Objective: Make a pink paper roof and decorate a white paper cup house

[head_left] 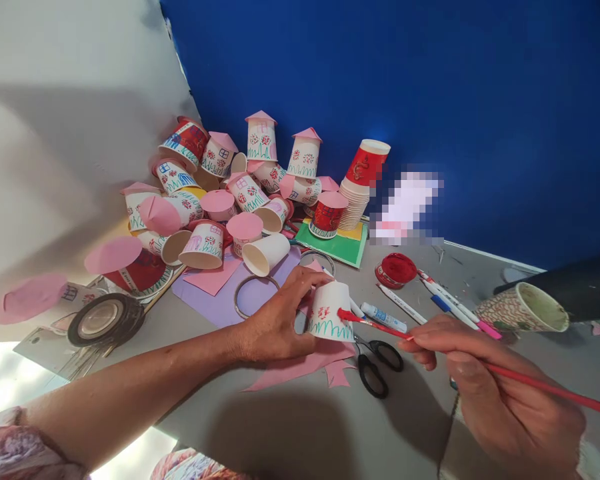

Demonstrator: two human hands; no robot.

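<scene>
Left hand [275, 327] grips the upturned paper cup [330, 311] while the right hand [485, 387] pinches a red-tipped paintbrush [380, 326] against it, mid-decoration; the next dab needs a steady cup

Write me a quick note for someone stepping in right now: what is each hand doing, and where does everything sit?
Left hand steadies an upturned paper cup on the grey table.
Right hand holds a red paintbrush, its tip touching the cup's side.
Done: green grass and red flowers on this cup; a pile of decorated cups sits behind.
Left: this cup has no pink roof.
Nearby: red paint pot, scissors, stack of plain cups.
</scene>
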